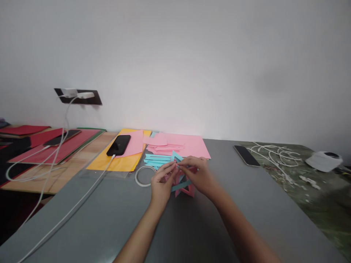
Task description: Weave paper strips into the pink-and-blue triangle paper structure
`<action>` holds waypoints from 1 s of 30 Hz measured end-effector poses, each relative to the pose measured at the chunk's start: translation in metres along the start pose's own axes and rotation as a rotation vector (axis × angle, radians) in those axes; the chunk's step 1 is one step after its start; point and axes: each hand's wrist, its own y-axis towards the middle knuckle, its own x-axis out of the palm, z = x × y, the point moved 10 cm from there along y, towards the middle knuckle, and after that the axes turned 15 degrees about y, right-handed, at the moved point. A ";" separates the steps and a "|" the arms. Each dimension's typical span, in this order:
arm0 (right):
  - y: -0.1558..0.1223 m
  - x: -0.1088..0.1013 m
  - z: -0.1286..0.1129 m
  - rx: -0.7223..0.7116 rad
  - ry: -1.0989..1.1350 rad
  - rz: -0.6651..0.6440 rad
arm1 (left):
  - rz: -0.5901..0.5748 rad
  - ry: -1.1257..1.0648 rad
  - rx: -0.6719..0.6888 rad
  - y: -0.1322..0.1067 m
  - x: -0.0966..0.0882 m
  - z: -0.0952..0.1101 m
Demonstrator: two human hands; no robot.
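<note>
Between my hands is a small craft of folded pink and blue paper strips (181,186), partly hidden by my fingers. My left hand (162,179) pinches it from the left. From the right, my right hand (199,174) pinches it near the same spot, fingertips almost meeting the left ones. A blue triangle of folded strip pokes up above the fingertips, and pink strips hang below. Just behind lies a pile of blue paper strips (157,159). A white ring that looks like a roll of tape (136,179) lies left of my left hand.
Pink paper sheets (194,143) and cut pink pieces lie at the back. A black phone (119,145) on a yellow envelope (109,165) trails a white charging cable (79,201) across the grey table. Another phone (246,156), tangled white cord (276,153) and a white cap (323,161) are right.
</note>
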 end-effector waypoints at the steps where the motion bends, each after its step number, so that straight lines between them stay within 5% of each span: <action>1: 0.000 0.000 0.000 0.004 0.017 -0.011 | 0.000 -0.013 0.000 0.000 0.000 -0.001; 14: -0.003 0.000 -0.014 -0.076 -0.208 0.067 | 0.044 -0.050 -0.036 -0.004 0.001 -0.004; 30: -0.002 0.004 -0.007 -0.051 -0.109 0.029 | 0.048 -0.201 -0.125 -0.003 0.001 -0.018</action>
